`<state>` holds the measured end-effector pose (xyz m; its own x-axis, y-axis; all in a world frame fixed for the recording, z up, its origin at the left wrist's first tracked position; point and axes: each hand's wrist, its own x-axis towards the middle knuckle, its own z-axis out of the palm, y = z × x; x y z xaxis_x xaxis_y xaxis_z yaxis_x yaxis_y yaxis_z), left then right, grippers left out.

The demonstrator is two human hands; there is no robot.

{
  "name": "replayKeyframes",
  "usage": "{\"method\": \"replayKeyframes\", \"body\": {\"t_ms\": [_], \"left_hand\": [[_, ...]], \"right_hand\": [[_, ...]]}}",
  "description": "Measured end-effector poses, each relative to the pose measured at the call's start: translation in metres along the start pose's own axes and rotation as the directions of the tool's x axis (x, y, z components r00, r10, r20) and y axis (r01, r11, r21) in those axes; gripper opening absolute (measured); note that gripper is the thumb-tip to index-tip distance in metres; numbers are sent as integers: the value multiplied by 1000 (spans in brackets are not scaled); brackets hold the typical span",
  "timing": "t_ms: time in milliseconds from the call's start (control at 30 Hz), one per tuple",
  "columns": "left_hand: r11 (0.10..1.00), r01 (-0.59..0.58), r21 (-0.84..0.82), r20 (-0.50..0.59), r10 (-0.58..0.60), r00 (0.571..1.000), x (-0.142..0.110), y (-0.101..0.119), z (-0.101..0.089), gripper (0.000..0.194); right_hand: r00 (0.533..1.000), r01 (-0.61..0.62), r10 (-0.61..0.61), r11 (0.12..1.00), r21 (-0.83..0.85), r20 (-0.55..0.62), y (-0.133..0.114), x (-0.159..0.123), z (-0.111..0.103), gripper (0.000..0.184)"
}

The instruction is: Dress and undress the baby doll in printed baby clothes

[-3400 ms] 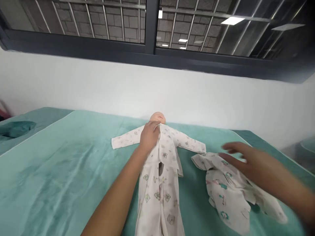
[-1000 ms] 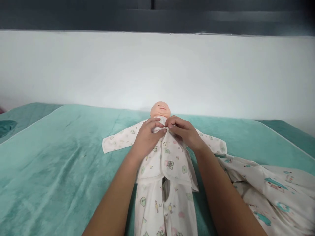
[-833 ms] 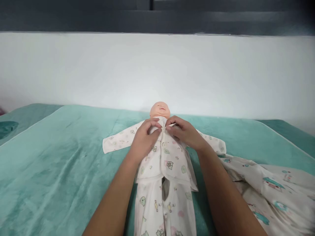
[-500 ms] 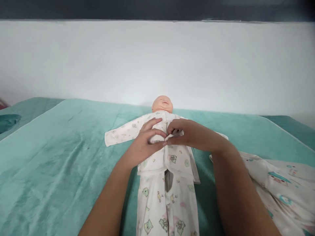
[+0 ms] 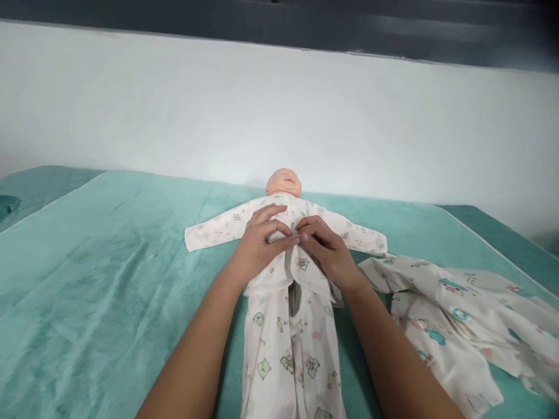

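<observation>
A baby doll (image 5: 283,181) lies on its back, head toward the wall, in a white printed baby jacket (image 5: 218,228) with both sleeves spread out. Matching printed pants (image 5: 271,349) cover its legs, and a dark gap shows at the crotch. My left hand (image 5: 264,235) rests on the chest, thumb and index finger pinching the jacket's front edge. Opposite it, my right hand (image 5: 325,244) grips the other front edge with bent fingers. The fingertips of both hands meet at the middle of the jacket front. Any fastener between them is hidden.
A teal plush blanket (image 5: 109,279) covers the bed under the doll. Other white baby clothes (image 5: 463,308) with blue prints lie crumpled at the right, close to my right forearm. A white wall (image 5: 279,105) stands behind the doll's head.
My right hand has turned from a wrist-raised hold folding the jacket edge back to a lower one, fingertips meeting my left. The right sleeve is now uncovered. The view has shifted slightly.
</observation>
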<state>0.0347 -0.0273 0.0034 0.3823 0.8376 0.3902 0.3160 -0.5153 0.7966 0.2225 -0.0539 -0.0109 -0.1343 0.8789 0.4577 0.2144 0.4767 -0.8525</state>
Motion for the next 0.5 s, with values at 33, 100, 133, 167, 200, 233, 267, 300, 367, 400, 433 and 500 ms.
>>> {"method": "replayKeyframes", "body": {"t_ms": [33, 100, 133, 167, 200, 233, 267, 300, 367, 400, 433, 500], "left_hand": [[1000, -4, 8, 6, 4, 1000, 0, 0, 0, 19], [1000, -20, 24, 13, 19, 1000, 0, 1, -1, 18], [999, -27, 32, 16, 27, 1000, 1, 1, -1, 17], [999, -35, 40, 17, 35, 999, 1, 1, -1, 17], [998, -44, 51, 16, 43, 999, 1, 1, -1, 17], [996, -54, 64, 14, 53, 998, 2, 1, -1, 17], [995, -65, 79, 11, 64, 998, 2, 1, 0, 17], [993, -74, 95, 9, 74, 997, 2, 2, 1, 17], [988, -89, 123, -1, 89, 996, 2, 2, 2, 18], [987, -93, 134, -7, 95, 995, 2, 1, 3, 19], [985, -99, 144, -13, 102, 995, 2, 1, 3, 19], [980, -121, 159, -15, 125, 992, 2, 1, 4, 20]], "right_hand": [[1000, -5, 5, 1000, 14, 6, 1, -1, -1, 25], [999, -26, 26, 999, 24, 20, 2, -2, -3, 27], [999, -33, 32, 999, 27, 25, 2, -2, -4, 27], [999, -34, 33, 999, 31, 26, 2, -2, -4, 26], [999, -31, 30, 999, 33, 28, 2, -1, -4, 26], [999, -26, 25, 999, 31, 28, 2, -1, -3, 25], [1000, -19, 19, 1000, 24, 25, 1, -1, -2, 25], [1000, -17, 16, 1000, 13, 17, 1, 0, -1, 25], [1000, -13, 12, 1000, -10, -16, 0, 0, 2, 26], [999, -13, 12, 1000, -10, -35, 0, 0, 3, 27], [999, -15, 15, 1000, 1, -48, -1, 0, 4, 27], [999, -26, 28, 999, 33, -46, -2, 0, 6, 28]]}}
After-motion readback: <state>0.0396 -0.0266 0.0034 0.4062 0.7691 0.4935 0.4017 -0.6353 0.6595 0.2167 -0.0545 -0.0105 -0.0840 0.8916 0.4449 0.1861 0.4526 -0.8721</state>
